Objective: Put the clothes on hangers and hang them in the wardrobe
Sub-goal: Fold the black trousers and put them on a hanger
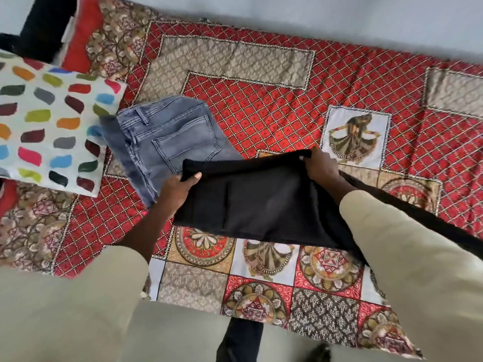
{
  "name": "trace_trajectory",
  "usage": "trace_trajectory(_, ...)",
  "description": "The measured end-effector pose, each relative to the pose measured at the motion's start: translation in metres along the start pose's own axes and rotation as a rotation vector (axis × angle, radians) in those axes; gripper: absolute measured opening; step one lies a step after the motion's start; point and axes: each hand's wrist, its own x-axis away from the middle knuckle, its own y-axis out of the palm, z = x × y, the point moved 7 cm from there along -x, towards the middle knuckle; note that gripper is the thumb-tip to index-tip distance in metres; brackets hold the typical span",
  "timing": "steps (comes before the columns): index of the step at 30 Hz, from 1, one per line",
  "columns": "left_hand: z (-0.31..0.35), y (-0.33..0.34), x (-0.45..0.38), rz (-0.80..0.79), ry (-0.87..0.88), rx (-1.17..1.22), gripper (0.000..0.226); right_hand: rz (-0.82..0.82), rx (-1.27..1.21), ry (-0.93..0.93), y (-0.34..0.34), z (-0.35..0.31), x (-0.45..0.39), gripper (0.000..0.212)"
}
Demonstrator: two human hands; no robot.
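Pinching the top edge of the black garment point(264, 202) at both ends: my left hand point(175, 190) is curling its thumb over the left corner with the fingers tucked under the cloth, and my right hand point(322, 167) is bunching the right corner in closed fingers. I'm holding it stretched between the two hands just above the patterned bedspread point(274, 108), its lower part sagging toward me and a dark strip trailing off under my right sleeve point(407, 257). Grey jeans point(167, 142) are lying folded on the bed, just behind my left hand and partly against the spotted pillow point(49, 121), untouched. I'm judging this as the pick-up and straighten-out step, early in the task. No hanger or wardrobe is showing, so the next move is calling for finding a hanger while keeping one hand on the garment.
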Motion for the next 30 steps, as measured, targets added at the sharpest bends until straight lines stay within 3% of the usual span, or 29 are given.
trace_trajectory(2,-0.001,0.006,-0.017,0.047,0.017,-0.024,0.033,0.214,0.113,0.025,-0.002,-0.006,-0.005,0.051)
trace_trajectory(4,0.000,0.009,-0.026,0.095,0.032,-0.091,0.045,0.362,0.150,-0.127,0.002,-0.034,0.008,0.053)
trace_trajectory(6,-0.009,0.007,-0.030,0.102,0.017,-0.137,0.056,0.326,0.149,-0.432,0.035,-0.080,0.030,0.043)
trace_trajectory(8,-0.011,0.007,-0.026,0.131,0.071,-0.166,0.056,0.213,0.155,-0.596,0.071,-0.107,0.052,0.031)
trace_trajectory(10,-0.008,-0.013,-0.016,0.305,0.160,-0.144,0.047,0.033,0.148,-0.519,0.103,-0.121,0.060,0.031)
trace_trajectory(12,-0.016,-0.039,-0.011,0.537,0.174,-0.120,0.050,0.009,0.162,-0.353,0.115,-0.122,0.059,0.037)
trace_trajectory(14,-0.049,-0.070,-0.020,0.625,-0.113,-0.100,0.088,0.095,0.112,-0.269,0.112,-0.145,0.062,0.038)
trace_trajectory(16,-0.074,-0.076,-0.029,0.496,-0.401,0.022,0.122,0.182,-0.004,-0.299,0.103,-0.177,0.065,0.042)
trace_trajectory(17,-0.075,-0.073,-0.033,0.396,-0.437,0.118,0.118,0.171,-0.051,-0.318,0.103,-0.192,0.064,0.045)
trace_trajectory(19,-0.070,-0.065,-0.039,0.227,-0.405,0.318,0.069,0.082,-0.091,-0.312,0.112,-0.214,0.058,0.051)
trace_trajectory(21,-0.067,-0.065,-0.046,0.198,-0.345,0.444,0.041,0.054,-0.064,-0.293,0.118,-0.222,0.053,0.054)
trace_trajectory(27,-0.003,-0.110,-0.070,0.447,0.002,0.439,0.041,0.254,-0.155,-0.312,0.099,-0.227,0.067,0.065)
trace_trajectory(30,0.049,-0.150,-0.094,0.436,0.140,0.454,0.046,0.273,-0.119,-0.334,0.095,-0.223,0.072,0.067)
